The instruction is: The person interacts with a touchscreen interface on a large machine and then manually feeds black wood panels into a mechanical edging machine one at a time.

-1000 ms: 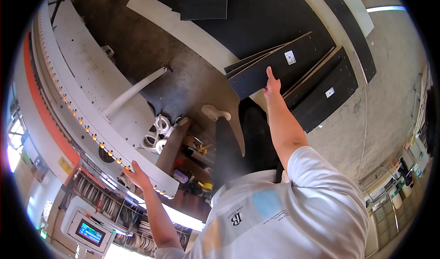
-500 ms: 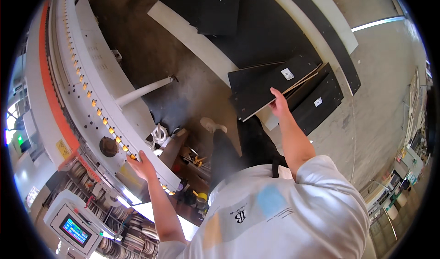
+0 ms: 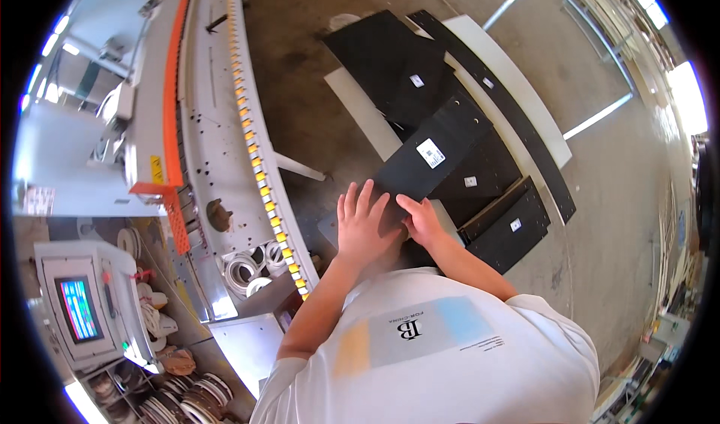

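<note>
A long black panel with a white label extends forward and to the right from my body, above other boards. My left hand lies on the panel's near left end, its fingers spread. At the near right edge my right hand grips the same panel; one digit shows on top, and the other fingers are mostly hidden under or behind the edge. Beneath and beyond it lie more black boards with small white labels. A separate short black board rests to the right of my right hand.
On the left runs a long machine with an orange strip and a row of yellow rollers. A control screen stands at lower left, with rolls of edging nearby. Curved-looking white and black strips lie at right.
My left hand has left the machine's roller edge and now lies on a black panel. My right hand has moved left with the panel. The view has turned.
</note>
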{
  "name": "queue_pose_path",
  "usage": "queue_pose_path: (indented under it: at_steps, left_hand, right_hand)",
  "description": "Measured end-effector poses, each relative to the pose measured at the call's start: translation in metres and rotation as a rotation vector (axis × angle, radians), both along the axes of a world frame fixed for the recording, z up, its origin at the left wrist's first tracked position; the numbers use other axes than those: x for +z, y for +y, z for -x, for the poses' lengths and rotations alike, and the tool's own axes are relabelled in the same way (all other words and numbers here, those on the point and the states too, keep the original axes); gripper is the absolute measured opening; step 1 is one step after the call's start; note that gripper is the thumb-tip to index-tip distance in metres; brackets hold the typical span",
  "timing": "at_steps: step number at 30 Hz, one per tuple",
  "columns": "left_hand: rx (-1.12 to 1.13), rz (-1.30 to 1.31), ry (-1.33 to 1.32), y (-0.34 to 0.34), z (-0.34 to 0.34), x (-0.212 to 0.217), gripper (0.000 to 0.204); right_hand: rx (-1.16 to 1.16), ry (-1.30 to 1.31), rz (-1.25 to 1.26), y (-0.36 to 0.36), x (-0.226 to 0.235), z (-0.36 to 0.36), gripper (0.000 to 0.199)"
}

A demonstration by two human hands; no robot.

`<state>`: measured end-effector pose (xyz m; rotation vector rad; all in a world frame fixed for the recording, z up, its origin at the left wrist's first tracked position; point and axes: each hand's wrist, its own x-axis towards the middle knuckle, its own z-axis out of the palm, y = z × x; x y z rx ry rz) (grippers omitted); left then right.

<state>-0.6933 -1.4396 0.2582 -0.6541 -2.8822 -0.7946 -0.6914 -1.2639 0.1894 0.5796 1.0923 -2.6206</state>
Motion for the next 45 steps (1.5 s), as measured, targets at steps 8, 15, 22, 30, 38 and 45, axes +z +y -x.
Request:
queue_pose_path:
  at_steps: [8, 15, 22, 30, 38, 45]
  left_hand:
    - [0.223, -0.049, 0.140, -0.124, -0.073, 0.022, 0.068]
    - [0.593, 0.015, 0.132, -0.252, -0.162, -0.009, 0.064]
    - [0.990, 0.097, 0.108, -0.360, -0.214, -0.067, 0.061]
    - [1.106, 0.302, 0.041, -0.426, -0.219, -0.110, 0.058]
    - [1.224, 0.414, -0.195, -0.432, -0.184, -0.101, 0.048]
    - [1.247, 0.423, -0.194, -0.446, -0.147, -0.112, 0.047]
  right_hand:
    - [0.112, 0.075, -0.041, -0.089, -0.001, -0.013, 0.036]
    - [0.007, 0.019, -0.146, -0.131, 0.009, -0.005, 0.037]
    - [0.041, 0.017, -0.193, -0.145, 0.013, -0.015, 0.034]
    - [0.053, 0.049, -0.220, -0.144, 0.021, -0.018, 0.033]
    - [0.048, 0.046, -0.211, -0.146, 0.020, -0.014, 0.033]
    - [0.036, 0.058, -0.230, -0.138, 0.015, -0.018, 0.031]
